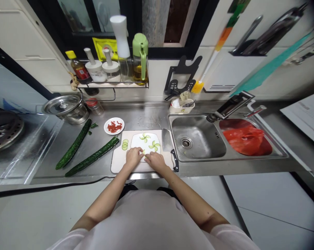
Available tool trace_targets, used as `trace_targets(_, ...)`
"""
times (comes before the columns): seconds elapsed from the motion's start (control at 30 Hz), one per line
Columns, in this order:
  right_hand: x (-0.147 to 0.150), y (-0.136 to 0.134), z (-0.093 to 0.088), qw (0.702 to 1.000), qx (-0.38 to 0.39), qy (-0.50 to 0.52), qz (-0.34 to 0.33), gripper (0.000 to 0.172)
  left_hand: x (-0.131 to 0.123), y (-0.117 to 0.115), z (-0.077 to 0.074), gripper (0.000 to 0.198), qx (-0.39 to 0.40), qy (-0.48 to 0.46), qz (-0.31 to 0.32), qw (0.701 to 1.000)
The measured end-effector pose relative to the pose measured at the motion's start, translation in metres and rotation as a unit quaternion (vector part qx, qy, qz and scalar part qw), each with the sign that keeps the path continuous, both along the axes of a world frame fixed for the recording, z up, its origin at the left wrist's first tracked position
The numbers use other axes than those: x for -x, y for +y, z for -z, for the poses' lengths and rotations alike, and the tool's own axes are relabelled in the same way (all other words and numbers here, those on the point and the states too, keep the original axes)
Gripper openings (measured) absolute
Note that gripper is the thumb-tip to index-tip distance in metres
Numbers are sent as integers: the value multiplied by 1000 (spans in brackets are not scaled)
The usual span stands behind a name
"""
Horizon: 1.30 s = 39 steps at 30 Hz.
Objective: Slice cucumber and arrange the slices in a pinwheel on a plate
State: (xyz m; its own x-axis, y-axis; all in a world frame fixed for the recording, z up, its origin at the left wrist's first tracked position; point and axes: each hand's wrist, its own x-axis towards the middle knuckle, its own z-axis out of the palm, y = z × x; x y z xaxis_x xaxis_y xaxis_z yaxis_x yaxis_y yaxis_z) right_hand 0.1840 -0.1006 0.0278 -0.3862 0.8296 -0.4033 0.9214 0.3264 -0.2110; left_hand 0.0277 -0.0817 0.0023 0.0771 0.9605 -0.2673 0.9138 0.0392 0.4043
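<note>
My left hand (134, 157) and my right hand (156, 160) meet over the near-left part of a white square plate (134, 140). Their fingertips pinch at a small pale green cucumber slice (143, 151), mostly covered by the fingers. Two pinwheels of cucumber slices lie on the plate, one at the back (145, 138) and one at the right (154, 146). The plate rests on a light cutting board (117, 159). Left of it, a short row of cucumber slices (125, 144) lies on the board. A cleaver (167, 139) with a black handle lies along the board's right side.
Two long cucumbers (92, 157) lie at the left, near a small white dish (105, 127) of chopped red pieces. A lidded steel pot (75, 113) stands behind them. The double sink (198, 139) is at the right, with a red plastic bag (244, 139). Bottles stand on a shelf (112, 84).
</note>
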Motion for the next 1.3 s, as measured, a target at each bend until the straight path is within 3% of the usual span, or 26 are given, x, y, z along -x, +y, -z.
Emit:
trace_targets(1.0,-3,8,-6,999,-27,23,-5,33,-10,-9,-12,20,9,-19,-45,999)
trace_targets(1.3,5,9,-4,999,-36,18,-17,29,-9,-8,-10,21,17,-16,-44,999)
